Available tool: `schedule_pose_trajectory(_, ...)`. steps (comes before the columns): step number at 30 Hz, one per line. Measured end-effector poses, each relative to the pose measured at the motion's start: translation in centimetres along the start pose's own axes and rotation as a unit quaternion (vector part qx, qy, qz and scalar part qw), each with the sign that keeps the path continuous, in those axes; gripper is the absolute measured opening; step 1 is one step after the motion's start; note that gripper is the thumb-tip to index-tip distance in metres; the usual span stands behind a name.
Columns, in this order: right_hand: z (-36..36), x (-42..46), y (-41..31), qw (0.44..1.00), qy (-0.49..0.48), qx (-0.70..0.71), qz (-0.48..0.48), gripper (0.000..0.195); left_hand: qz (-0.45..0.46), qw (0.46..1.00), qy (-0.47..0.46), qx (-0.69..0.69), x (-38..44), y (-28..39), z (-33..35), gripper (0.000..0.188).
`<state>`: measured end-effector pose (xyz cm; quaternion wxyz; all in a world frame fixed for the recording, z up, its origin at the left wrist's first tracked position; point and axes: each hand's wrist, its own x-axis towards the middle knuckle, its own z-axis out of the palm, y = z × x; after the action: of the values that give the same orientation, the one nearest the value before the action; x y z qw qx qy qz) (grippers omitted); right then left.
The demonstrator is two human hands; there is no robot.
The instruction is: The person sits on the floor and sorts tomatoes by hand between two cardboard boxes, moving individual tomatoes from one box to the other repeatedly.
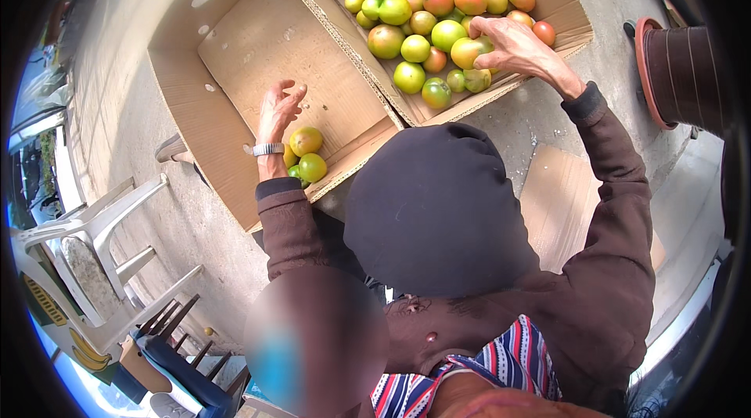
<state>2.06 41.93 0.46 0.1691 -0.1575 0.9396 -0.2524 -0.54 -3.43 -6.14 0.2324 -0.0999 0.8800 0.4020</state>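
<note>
My left hand (280, 107) is above the left cardboard box (264, 24), its fingers apart and nothing visible in them. Below that wrist, a few green and yellowish tomatoes (313, 167) lie in the near corner of the box. My right hand (510, 45) reaches into the right cardboard box (563, 4), where many green, yellowish and reddish tomatoes (447, 36) are spread. Its thumb and forefinger lie on either side of a yellow-green tomato (465, 53); whether they grip it cannot be told.
White plastic furniture (117, 224) stands on the concrete at left, beside a shod foot (172, 149). A brown pot-like container (675, 71) with a reddish rim is at right. Flat cardboard (560, 201) lies on the floor. Rounded dark cloth (440, 206) fills the near middle.
</note>
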Motion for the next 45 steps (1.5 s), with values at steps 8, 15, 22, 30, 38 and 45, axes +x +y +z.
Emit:
schedule_pose_trajectory(8,1.8,1.1,-0.1,0.996,-0.039,-0.061,-0.058,0.025,-0.023,0.998,-0.032,0.045,0.3,-0.2,0.0,0.065)
schedule_pose_trajectory(15,1.7,0.6,0.0,0.988,0.048,-0.098,-0.107,0.013,-0.026,0.97,-0.001,0.243,-0.7,-0.6,-2.6,0.059)
schedule_pose_trajectory(22,-0.6,4.8,-7.8,0.972,0.168,0.078,-0.144,0.016,-0.033,0.889,-0.189,0.415,-2.7,-1.5,0.1,0.066)
schedule_pose_trajectory(30,4.4,10.4,-13.8,0.915,0.299,0.091,-0.255,0.011,-0.056,0.92,-0.158,0.353,-0.3,-2.5,0.9,0.071)
schedule_pose_trajectory(38,6.3,10.3,-15.2,0.847,0.354,-0.015,-0.397,0.055,0.06,0.882,-0.209,-0.418,-0.2,1.9,0.2,0.049)
schedule_pose_trajectory(45,7.0,10.2,-16.0,0.871,0.321,-0.038,-0.37,0.068,0.152,0.813,-0.235,-0.511,-3.7,6.6,1.3,0.071)
